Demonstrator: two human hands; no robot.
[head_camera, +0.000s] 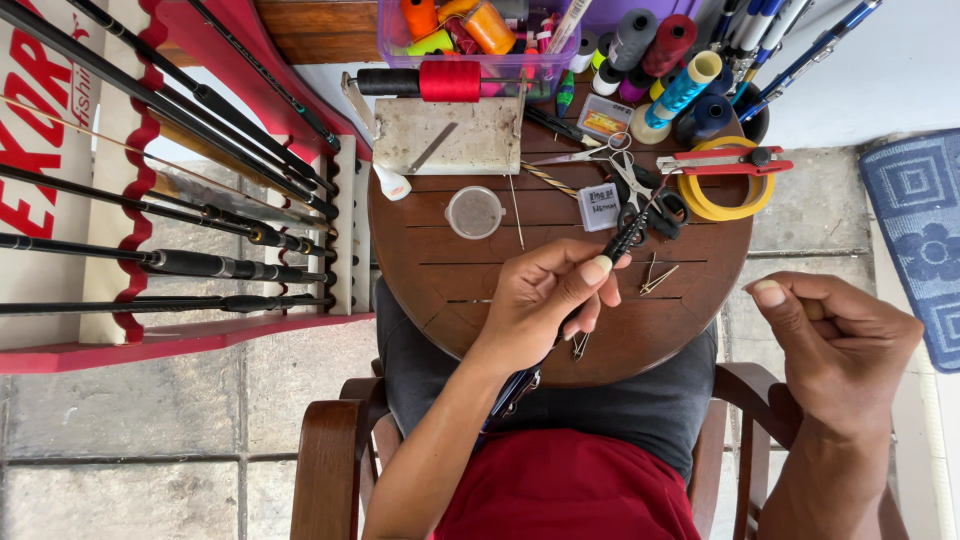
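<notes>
Round wooden surface (440, 280), cluttered: thread spools (660, 60), scissors (640, 185), yellow tape ring (725, 190), small clear lid (475, 212). Rod rack (345, 230) alongside. Left hand (545, 300) over near edge, fingers (590, 272) pinching dark rod (625, 240). Right hand (840, 345) off to side, loosely clenched, contents impossible to tell.

1 head-worn camera looks straight down, close over the round wooden table (480, 285) and lap.
</notes>
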